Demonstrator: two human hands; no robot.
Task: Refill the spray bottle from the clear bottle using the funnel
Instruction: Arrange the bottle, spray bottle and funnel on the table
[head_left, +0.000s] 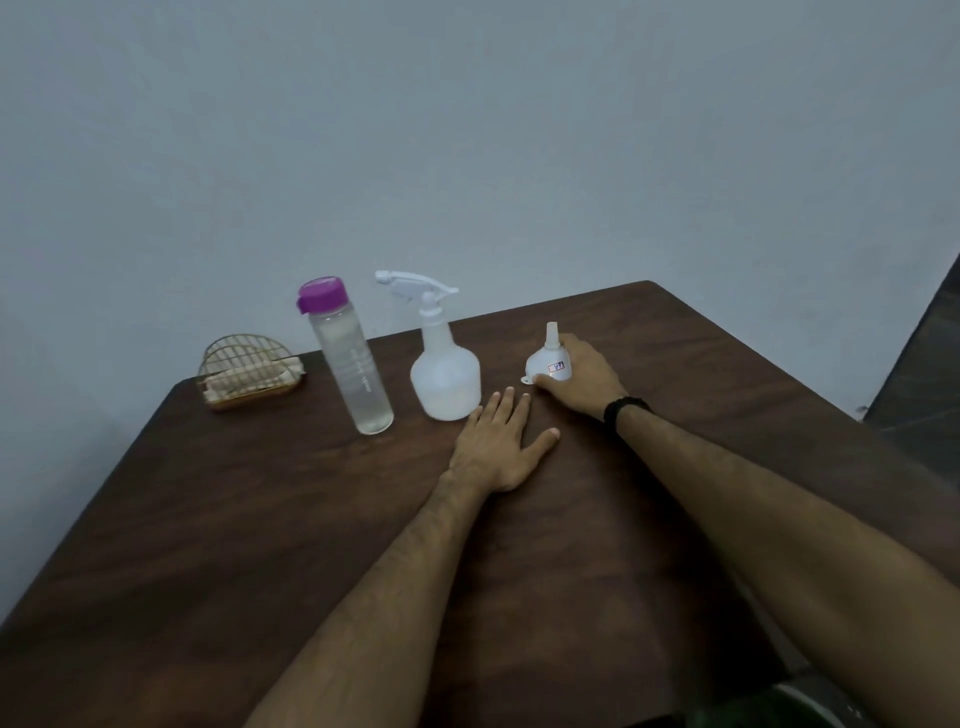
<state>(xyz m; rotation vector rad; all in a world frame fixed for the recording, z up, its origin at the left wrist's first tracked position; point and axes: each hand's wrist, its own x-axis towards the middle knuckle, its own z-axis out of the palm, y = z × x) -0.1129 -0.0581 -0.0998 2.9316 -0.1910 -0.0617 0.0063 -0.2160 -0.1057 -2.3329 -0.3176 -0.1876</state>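
A white spray bottle (444, 370) with its trigger head on stands near the far edge of the dark wooden table (260, 519). Left of it stands a clear bottle (356, 371) with a purple cap, filled with clear liquid. A small white funnel (549, 362) sits upside down, spout up, to the right of the spray bottle. My right hand (582, 382) wraps around the funnel's wide end. My left hand (498, 441) lies flat on the table with straight fingers, its fingertips just short of the spray bottle's base.
A gold wire napkin holder (249, 371) with napkins stands at the table's far left corner. A grey wall rises right behind the table. A black band circles my right wrist (626, 408). The floor shows past the table's right edge.
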